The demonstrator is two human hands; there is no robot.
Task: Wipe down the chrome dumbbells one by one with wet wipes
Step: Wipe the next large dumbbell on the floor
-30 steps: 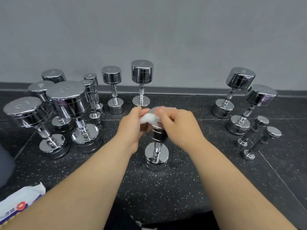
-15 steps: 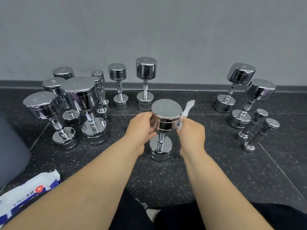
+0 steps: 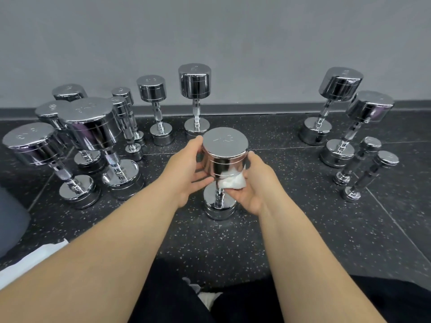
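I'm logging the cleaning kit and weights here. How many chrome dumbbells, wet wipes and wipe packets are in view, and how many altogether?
Chrome dumbbells: 13
Wet wipe: 1
White packet, partly in view: 1
Total: 15

wipe pack (image 3: 35,256) half under the left arm (image 3: 112,248) and chopped by the edge, grey thing (image 3: 10,220) far left cut off, stamp on middle dumbbell (image 3: 225,145) unreadable

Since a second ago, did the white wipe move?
Yes. The wipe went down: from on top of the middle dumbbell to the lower edge of its head, held in the right hand.
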